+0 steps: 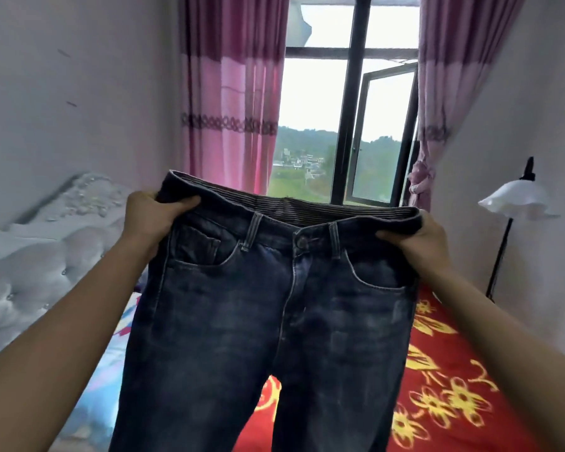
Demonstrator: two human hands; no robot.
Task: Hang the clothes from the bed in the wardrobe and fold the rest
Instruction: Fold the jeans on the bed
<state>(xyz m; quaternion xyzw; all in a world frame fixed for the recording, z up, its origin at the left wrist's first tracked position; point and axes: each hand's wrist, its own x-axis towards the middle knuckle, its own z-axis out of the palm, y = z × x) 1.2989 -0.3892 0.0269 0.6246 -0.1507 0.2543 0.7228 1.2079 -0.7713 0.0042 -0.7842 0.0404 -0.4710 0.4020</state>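
head view: jeans (242, 305) between left hand (150, 218), right hand (419, 244)

- jeans (258, 305): dark denim, matt, rough-ish weave w/ faded patches, striped woven inside at the top
- button (301, 242): dull metal
- headboard (30, 272), 9 o'clock: tufted padding, slight sheen, shiny studs
- bedspread (454, 386), 5 o'clock: soft matt cloth
- curtains (229, 93), 12 o'clock: thin cloth
- lampshade (516, 199), 3 o'clock: smooth glossy white, glass or plastic idk
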